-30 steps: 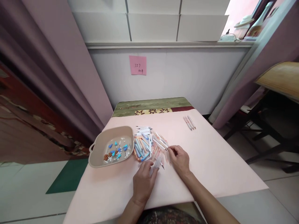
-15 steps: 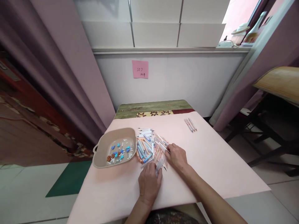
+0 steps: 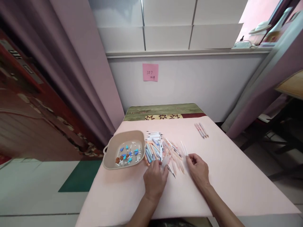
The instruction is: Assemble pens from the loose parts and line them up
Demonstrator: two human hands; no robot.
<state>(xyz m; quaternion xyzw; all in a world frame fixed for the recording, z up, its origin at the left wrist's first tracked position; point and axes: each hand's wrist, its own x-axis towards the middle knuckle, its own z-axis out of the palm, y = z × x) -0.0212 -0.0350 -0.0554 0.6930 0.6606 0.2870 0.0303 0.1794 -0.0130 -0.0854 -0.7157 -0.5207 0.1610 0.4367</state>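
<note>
My right hand (image 3: 198,168) is closed in a pinch on slim white pen refills (image 3: 183,147), whose far ends point up and away from me. My left hand (image 3: 154,179) lies at the near edge of the pile, its thumb and index finger closed around a translucent pen barrel (image 3: 166,160). Between the hands spread pinkish clear pen barrels (image 3: 178,164). Blue and peach pen barrels (image 3: 151,149) are heaped just beyond my left fingers. White refills with dark tips (image 3: 153,136) lie in a row behind the heap.
A beige basin (image 3: 111,165) on the left contains small blue, brown and white parts (image 3: 124,156). Several pens (image 3: 201,130) lie side by side at the table's right rear. A pink cloth (image 3: 232,179) covers the table; a pink note (image 3: 150,72) is stuck to the wall behind.
My right hand has moved right, off the pile, with white refills in its fingers. My left hand has stayed by the translucent barrel. The whole view has shifted slightly.
</note>
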